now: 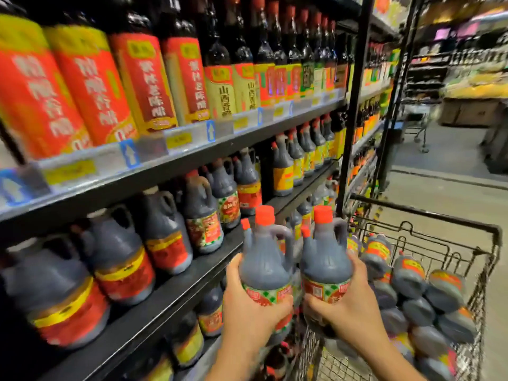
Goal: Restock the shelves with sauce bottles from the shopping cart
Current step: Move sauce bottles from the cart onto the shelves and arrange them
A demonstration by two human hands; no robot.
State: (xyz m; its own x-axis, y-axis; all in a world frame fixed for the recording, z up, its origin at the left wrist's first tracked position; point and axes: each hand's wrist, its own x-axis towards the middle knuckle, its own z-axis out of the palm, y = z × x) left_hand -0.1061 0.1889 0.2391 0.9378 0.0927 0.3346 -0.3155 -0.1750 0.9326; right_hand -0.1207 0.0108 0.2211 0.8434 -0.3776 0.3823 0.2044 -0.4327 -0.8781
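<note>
My left hand (251, 312) grips a dark sauce jug with a red cap and a red-green label (265, 268), held upright. Right beside it, my right hand (347, 309) grips a second matching jug (325, 262), also upright. Both jugs hover between the shelf edge and the shopping cart (492, 235). In the wire cart lie several more dark jugs (428, 301) on their sides. The middle shelf (154, 312) to the left carries a row of similar handled jugs (202, 215).
The top shelf (192, 149) holds tall red and yellow labelled bottles with price tags along its rail. A black upright post (354, 100) divides the shelving. An aisle floor (450, 193) opens to the right, with another cart (417, 127) far off.
</note>
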